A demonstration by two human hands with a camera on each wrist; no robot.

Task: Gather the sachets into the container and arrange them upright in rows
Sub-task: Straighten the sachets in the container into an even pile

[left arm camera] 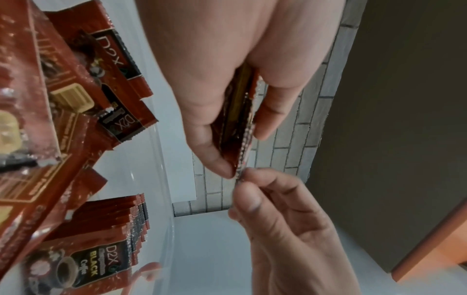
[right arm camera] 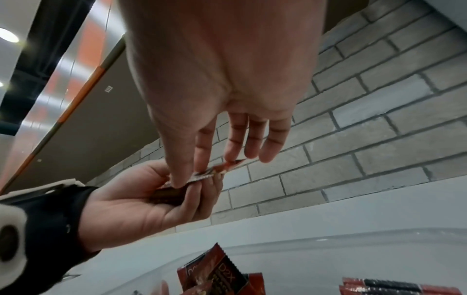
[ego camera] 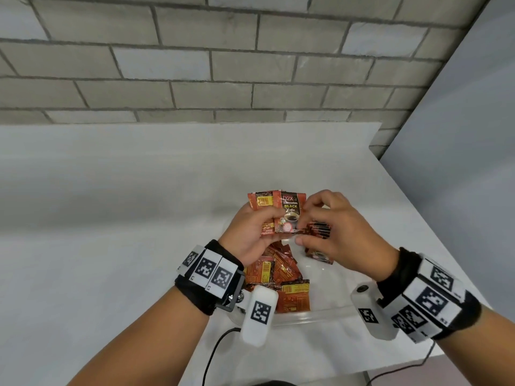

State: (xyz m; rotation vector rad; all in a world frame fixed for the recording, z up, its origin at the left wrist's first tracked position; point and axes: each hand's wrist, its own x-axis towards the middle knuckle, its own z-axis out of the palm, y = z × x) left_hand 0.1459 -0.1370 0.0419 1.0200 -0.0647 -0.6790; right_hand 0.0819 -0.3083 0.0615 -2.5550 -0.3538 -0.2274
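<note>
Both hands hover over a clear plastic container (ego camera: 320,313). My left hand (ego camera: 257,228) grips a small bunch of red-and-black coffee sachets (ego camera: 289,208), held upright; seen edge-on, the bunch (left arm camera: 240,119) sits between thumb and fingers. My right hand (ego camera: 308,218) pinches the right edge of the front sachet (right arm camera: 216,169) with thumb and forefinger. Inside the container several loose sachets (ego camera: 281,271) lie in a heap on the left. A short row of sachets (ego camera: 320,229) stands on edge at the far right, partly hidden by my right hand.
The container sits on a white table (ego camera: 111,218) against a grey brick wall (ego camera: 195,65). The table's right edge (ego camera: 434,218) runs close to the container. A black cable (ego camera: 214,355) trails over the front edge near my left forearm.
</note>
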